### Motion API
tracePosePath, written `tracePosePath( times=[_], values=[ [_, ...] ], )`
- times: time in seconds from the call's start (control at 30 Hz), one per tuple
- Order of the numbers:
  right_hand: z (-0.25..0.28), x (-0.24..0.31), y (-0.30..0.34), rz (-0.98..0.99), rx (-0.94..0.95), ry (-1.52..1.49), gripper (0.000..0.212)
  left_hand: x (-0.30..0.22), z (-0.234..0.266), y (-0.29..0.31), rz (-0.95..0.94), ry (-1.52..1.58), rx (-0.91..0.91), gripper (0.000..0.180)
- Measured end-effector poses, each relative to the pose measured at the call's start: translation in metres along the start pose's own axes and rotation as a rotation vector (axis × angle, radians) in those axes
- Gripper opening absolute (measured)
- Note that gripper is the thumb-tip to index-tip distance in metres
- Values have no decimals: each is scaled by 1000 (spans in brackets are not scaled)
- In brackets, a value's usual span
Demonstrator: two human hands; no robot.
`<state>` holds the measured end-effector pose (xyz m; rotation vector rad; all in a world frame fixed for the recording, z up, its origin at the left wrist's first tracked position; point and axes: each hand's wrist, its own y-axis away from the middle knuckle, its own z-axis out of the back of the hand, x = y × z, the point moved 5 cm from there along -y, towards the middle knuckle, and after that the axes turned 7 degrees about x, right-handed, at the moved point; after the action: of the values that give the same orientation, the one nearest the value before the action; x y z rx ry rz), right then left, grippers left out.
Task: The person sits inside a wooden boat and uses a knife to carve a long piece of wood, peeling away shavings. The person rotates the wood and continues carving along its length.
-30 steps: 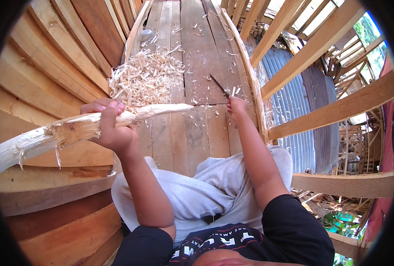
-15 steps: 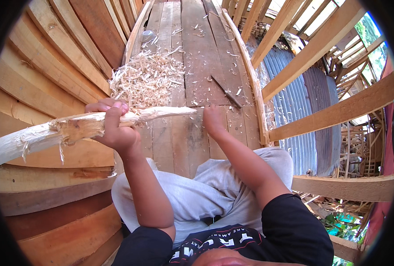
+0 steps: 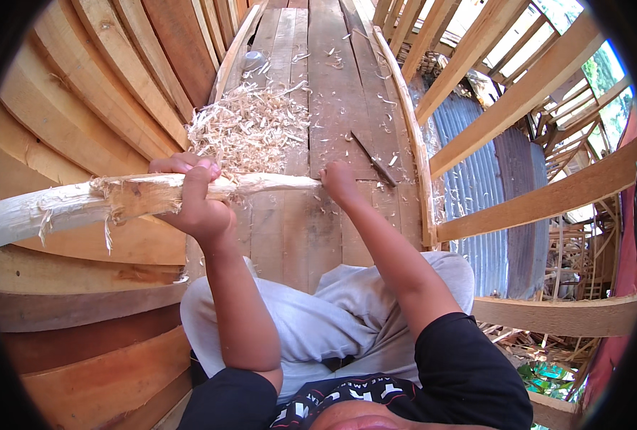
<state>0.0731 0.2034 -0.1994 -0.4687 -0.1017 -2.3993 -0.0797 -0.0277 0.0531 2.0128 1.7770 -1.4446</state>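
Note:
A long pale wooden pole (image 3: 136, 198), its bark stripped and its surface rough with hanging fibres, runs in from the left edge and tapers to a thin end in the middle. My left hand (image 3: 202, 204) is wrapped round its thicker part, thumb over the top. Closed in a fist, my right hand (image 3: 341, 185) is at the thin tip, seemingly touching it. What that fist holds, if anything, is hidden. On the planks just beyond my right hand lies a thin dark tool (image 3: 374, 159) like a narrow rod or blade.
Wood shavings (image 3: 250, 129) are heaped beyond my left hand on the plank floor (image 3: 297, 236). A small clear cup or lid (image 3: 253, 60) stands farther off. Curved boards (image 3: 82, 150) wall the left side; upright timbers (image 3: 519, 211) line the right. My crossed legs (image 3: 297, 308) are close in front.
My right hand has come up against the pole's tip, where a small gap showed before. The whole scene has shifted slightly to the right as the view turned.

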Motion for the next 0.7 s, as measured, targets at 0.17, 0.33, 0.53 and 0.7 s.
tracePosePath(
  times=[0.17, 0.33, 0.53, 0.7],
  values=[
    [-7, 13, 10, 126, -43, 111, 16, -4, -1, -2, -24, -119, -38, 19],
    [12, -19, -7, -53, -38, -79, 13, -6, -1, -2, -49, -125, -19, 19],
    [46, -21, -35, -286, 34, -1084, 27, -1, 3, -4, -30, -84, -62, 19],
    [54, -4, -19, -147, 85, -346, 33, -6, 7, -3, -49, -87, -66, 19]
  ],
)
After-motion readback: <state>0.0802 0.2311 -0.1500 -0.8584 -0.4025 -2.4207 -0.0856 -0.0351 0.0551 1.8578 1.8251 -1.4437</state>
